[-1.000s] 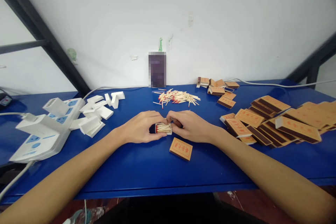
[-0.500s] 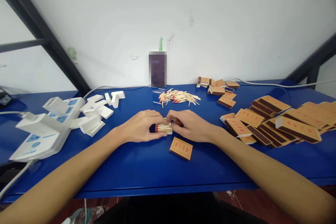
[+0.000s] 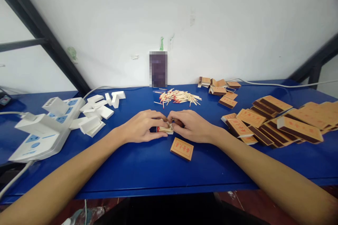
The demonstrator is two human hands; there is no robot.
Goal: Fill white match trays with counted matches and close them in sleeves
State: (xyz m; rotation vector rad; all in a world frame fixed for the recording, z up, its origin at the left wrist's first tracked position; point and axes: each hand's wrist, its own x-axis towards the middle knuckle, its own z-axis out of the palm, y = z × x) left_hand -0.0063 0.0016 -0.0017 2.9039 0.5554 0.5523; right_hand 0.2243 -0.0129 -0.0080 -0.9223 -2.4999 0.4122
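Both hands meet at the middle of the blue table (image 3: pixel 148 168). My left hand (image 3: pixel 141 126) curls round a small white inner tray of matches (image 3: pixel 166 129), thumb and fingers closed on its left end. My right hand (image 3: pixel 191 124) pinches the tray's right end, fingertips pressed on the matches in it. An orange matchbox sleeve (image 3: pixel 182 148) lies flat just in front of my right hand. A loose heap of red-tipped matches (image 3: pixel 178 97) lies beyond the hands.
White empty trays (image 3: pixel 96 112) lie piled at the left beside a white and blue power strip (image 3: pixel 42 130) with plugs and cords. Several orange matchboxes (image 3: pixel 274 119) cover the right side, a smaller group (image 3: pixel 221 89) farther back. A blurred dark object (image 3: pixel 158 69) leans on the wall.
The hands stay in the same spot. The fingers of both hands have closed in a little more over the tray, hiding more of the matches.
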